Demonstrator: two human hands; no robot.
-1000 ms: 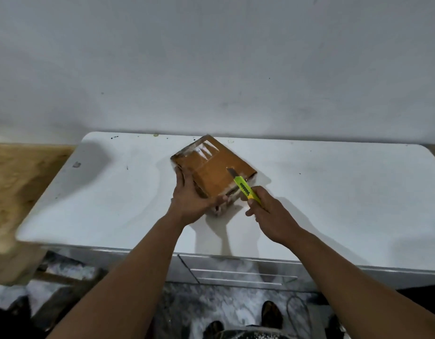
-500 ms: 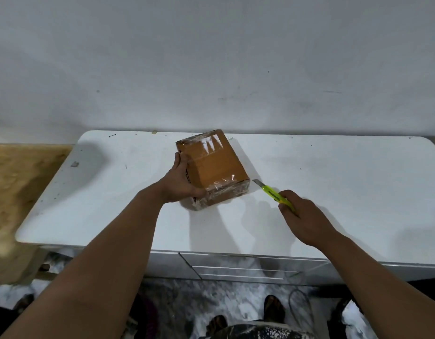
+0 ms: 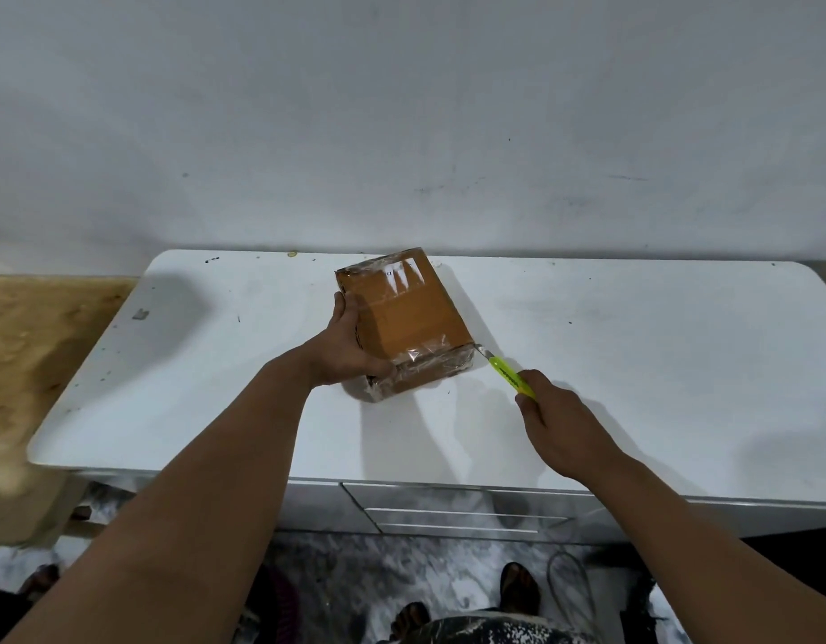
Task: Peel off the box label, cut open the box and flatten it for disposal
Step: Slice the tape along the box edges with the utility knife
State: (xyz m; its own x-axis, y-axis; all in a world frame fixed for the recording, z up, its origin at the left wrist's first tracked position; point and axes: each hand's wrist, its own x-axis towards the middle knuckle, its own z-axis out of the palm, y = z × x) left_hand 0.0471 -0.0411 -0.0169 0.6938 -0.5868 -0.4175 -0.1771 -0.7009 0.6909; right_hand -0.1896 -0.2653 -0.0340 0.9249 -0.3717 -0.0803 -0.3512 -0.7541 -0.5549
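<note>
I am cutting: my left hand (image 3: 343, 348) grips the box (image 3: 404, 320), my right hand (image 3: 557, 418) pinches the knife (image 3: 506, 374) at its 4 o'clock corner; next, I slice the tape.

Plain home utility room or workshop: white bench (image 3: 634, 364) with drawers (image 3: 462, 508) against bare wall (image 3: 402, 109), marbled floor (image 3: 448, 574), plywood (image 3: 39, 346) off the bench's left edge.

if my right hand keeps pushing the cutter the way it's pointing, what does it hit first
The right hand aims the yellow cutter up and left. Its blade tip is already at the near right corner of the taped cardboard box, so it would likely meet that first; actual contact is unclear.
</note>
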